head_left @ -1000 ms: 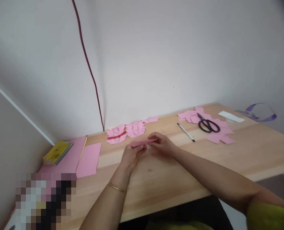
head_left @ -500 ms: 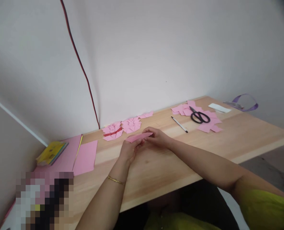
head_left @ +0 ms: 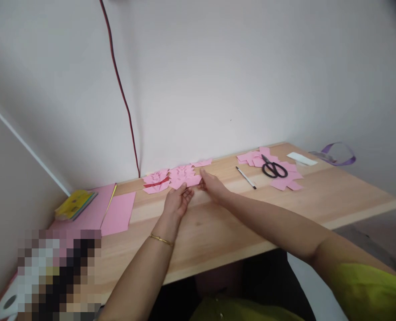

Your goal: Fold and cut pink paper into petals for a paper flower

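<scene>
Counter (head_left: 238,223): wood, running along the wall, work set mostly at its back edge.

Pink sheets (head_left: 84,209): flat at the left end, uncut as far as shows; judged unused stock.

Loose pink pieces (head_left: 284,183): overlapping heap to the right, flat, apparently cut but not folded; probably the part left to do. Count not possible.

Two folded stacks (head_left: 181,171), side by side by the wall: creased, layered pink paper, a red band (head_left: 159,183) across the left one. Taken as finished output. Overall: well under way, not complete.

Left hand (head_left: 177,203) and right hand (head_left: 214,187): near each other but apart, one at either side of the front of the right-hand stack. Fingers partly hidden; cannot tell whether either is gripping or only touching.

Yellow packet (head_left: 75,205): on the sheets; dark marks on it, too small to read. No brand or label legible anywhere.

Scissors (head_left: 269,164): lying on the loose pieces, not in use.

Pink folded piece (head_left: 193,180): between the hands, at the front edge of the right-hand stack; seemingly the latest item.

White pen (head_left: 246,177): on the counter, left of the scissors; no writing discernible
</scene>
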`<state>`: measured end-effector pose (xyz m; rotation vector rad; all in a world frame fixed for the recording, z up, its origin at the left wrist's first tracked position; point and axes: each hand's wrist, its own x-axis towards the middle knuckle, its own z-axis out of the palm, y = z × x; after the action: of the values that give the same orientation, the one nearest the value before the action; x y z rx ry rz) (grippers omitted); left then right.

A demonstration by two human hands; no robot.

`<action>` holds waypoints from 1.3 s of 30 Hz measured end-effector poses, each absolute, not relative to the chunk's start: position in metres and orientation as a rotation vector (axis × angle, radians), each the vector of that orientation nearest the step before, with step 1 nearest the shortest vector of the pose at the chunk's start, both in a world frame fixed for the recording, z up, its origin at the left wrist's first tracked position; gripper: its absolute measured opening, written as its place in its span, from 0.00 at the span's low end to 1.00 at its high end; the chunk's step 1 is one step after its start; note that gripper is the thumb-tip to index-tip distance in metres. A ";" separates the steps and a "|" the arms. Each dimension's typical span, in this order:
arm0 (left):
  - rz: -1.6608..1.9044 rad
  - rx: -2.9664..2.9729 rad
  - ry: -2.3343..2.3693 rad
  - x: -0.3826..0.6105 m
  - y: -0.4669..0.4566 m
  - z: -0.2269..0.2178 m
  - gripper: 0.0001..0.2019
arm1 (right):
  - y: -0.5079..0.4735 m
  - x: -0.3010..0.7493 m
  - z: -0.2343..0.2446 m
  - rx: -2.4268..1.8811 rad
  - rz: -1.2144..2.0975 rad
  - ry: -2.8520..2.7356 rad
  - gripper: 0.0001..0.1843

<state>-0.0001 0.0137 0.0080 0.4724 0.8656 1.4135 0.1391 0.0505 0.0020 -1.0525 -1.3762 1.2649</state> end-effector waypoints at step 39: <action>1.510 0.710 0.907 -0.002 0.017 0.002 0.09 | 0.054 0.140 -0.008 -0.893 1.313 -1.521 0.21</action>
<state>-0.0015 0.0172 0.0024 0.7095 0.9067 1.5098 0.1397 0.0542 -0.0080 -0.8928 -1.5211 1.3127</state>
